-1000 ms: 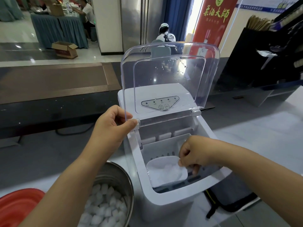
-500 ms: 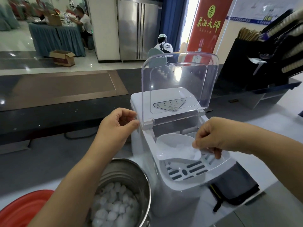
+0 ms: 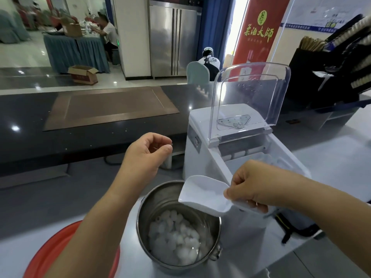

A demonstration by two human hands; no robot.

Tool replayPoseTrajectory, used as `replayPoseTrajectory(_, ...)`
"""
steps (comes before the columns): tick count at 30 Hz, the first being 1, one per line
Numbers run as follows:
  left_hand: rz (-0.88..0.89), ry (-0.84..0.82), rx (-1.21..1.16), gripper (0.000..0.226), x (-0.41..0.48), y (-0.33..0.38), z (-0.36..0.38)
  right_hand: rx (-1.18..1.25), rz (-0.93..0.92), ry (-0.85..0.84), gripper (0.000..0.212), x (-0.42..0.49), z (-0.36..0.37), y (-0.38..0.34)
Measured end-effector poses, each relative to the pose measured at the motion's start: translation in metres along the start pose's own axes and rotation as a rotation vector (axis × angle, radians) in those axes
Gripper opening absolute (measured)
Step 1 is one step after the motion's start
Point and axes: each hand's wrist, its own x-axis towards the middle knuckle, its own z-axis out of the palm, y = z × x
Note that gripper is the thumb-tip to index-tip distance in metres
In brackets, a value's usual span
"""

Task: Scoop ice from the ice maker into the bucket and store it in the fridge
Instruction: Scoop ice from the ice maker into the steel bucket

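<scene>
Right hand (image 3: 248, 189) grasping scoop (image 3: 202, 194) over bucket (image 3: 152, 205), left hand (image 3: 144, 155) released, red basin (image 3: 50, 255) beside it

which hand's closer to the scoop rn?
Right. The right hand grips the scoop by its handle, over the bucket rim; the left hand is apart, up and to its left, holding nothing.
</scene>
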Motion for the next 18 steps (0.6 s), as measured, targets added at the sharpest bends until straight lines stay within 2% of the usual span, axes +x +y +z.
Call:
replayPoseTrajectory(4, -0.006, -0.023, -0.007, 0.011, -0.005, -0.002, -0.011, -0.083, 0.059, 0.032, 0.029, 0.002, 0.030, -0.013)
replayPoseTrajectory(10, 0.007, -0.046, -0.023, 0.011, -0.008, -0.004, -0.021, -0.446, -0.011, 0.124, 0.025, 0.019, 0.069, -0.025)
replayPoseTrajectory(18, -0.008, -0.058, -0.046, 0.011, -0.008, -0.008, -0.024, -0.499, -0.017, 0.137, 0.028, 0.030, 0.077, -0.023)
